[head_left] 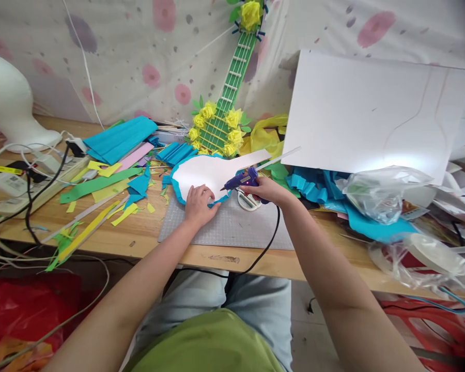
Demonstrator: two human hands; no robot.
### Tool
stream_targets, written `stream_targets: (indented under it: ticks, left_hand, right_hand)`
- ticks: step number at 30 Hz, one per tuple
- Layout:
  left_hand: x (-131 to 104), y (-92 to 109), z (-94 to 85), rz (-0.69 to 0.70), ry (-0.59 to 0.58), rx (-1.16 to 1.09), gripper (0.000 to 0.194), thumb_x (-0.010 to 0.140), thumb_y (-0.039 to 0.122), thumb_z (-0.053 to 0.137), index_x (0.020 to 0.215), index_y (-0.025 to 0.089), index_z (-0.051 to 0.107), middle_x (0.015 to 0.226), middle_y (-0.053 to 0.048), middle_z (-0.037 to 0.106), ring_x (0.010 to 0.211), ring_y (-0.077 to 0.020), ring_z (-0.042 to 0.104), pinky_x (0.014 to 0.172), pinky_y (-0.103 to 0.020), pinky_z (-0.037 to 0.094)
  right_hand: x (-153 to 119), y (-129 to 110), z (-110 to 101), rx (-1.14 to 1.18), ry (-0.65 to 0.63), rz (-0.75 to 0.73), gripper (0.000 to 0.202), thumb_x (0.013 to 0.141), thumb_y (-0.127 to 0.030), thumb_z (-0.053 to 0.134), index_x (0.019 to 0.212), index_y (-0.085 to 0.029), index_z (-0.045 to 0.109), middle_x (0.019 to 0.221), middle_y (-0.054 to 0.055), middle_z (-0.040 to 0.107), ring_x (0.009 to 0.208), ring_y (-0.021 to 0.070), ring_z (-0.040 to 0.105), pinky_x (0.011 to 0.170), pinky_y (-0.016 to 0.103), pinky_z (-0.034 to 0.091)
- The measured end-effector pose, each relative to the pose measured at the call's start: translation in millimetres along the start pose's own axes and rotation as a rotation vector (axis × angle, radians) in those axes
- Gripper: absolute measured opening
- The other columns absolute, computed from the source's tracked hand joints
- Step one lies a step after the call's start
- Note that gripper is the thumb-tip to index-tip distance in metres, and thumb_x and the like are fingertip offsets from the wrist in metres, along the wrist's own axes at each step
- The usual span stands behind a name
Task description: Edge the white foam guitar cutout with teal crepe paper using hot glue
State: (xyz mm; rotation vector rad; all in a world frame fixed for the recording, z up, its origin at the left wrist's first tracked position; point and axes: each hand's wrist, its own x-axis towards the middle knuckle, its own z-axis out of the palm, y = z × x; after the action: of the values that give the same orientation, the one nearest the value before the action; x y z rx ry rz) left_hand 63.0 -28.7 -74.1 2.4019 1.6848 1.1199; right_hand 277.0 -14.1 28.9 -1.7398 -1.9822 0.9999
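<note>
A white guitar-shaped board cutout [201, 173], its rounded body edged with blue crepe paper [175, 187], lies on the grey cutting mat [251, 232]. My left hand [200, 202] rests on the lower part of the cutout, fingers apart and slightly bent, thumb by the blue edge. In my right hand [266, 190], closed around its handle, is a dark blue hot glue gun [240, 179] with a red light lit. Its nozzle points left at the lower right edge of the cutout, and a clear glue stick [281, 157] sticks out behind. Scissors [249, 201] with white handles lie beneath the gun.
A green paper guitar [232, 93] with yellow flowers leans on the wall behind. Paper scraps [106, 183] and a power strip [42, 186] lie left, near a white foam head [8, 103]. Right are a white board [372, 113] and plastic bags [387, 191]. The gun's black cord [269, 245] crosses the table edge.
</note>
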Motion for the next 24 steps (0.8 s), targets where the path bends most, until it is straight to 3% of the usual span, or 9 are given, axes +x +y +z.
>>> stream_targets:
  ticks: [6,15,20,24]
  left_hand:
    - [0,-1,0.1,-0.02,-0.006,-0.022,0.015,0.07,0.035,0.067,0.076,0.024,0.06,0.1,-0.006,0.057,0.111,-0.0247,0.049,0.108,-0.047,0.024]
    - [0,-2,-5.5,0.027,-0.027,-0.083,0.003,0.074,0.026,0.063,0.075,0.027,0.065,0.1,-0.002,0.059,0.102,-0.0192,0.054,0.107,-0.044,0.025]
    - [0,-1,-5.7,0.035,0.028,-0.116,0.001,0.071,0.023,0.063,0.072,0.023,0.062,0.093,-0.003,0.058,0.095,-0.0189,0.055,0.099,-0.039,0.035]
    - [0,0,-7.2,0.004,0.006,-0.127,0.005,0.068,0.019,0.06,0.07,0.023,0.059,0.089,-0.003,0.058,0.093,-0.0202,0.054,0.092,-0.038,0.039]
  right_hand:
    - [17,-12,-8,-0.142,-0.094,0.064,0.042,0.066,-0.058,0.064,0.072,-0.017,0.058,0.055,0.001,0.055,0.045,0.0092,0.046,0.042,0.022,0.035]
    - [37,-40,-16,-0.259,-0.227,0.089,0.044,0.06,-0.058,0.07,0.066,-0.016,0.057,0.059,0.003,0.058,0.046,0.008,0.047,0.043,0.021,0.036]
    - [38,-54,-15,-0.435,-0.301,0.085,0.048,0.059,-0.062,0.068,0.064,-0.015,0.059,0.053,0.002,0.055,0.046,0.0082,0.047,0.044,0.022,0.035]
    - [40,-57,-13,-0.514,-0.334,0.048,0.05,0.062,-0.066,0.063,0.063,-0.016,0.059,0.054,0.002,0.055,0.046,0.0085,0.047,0.045,0.022,0.034]
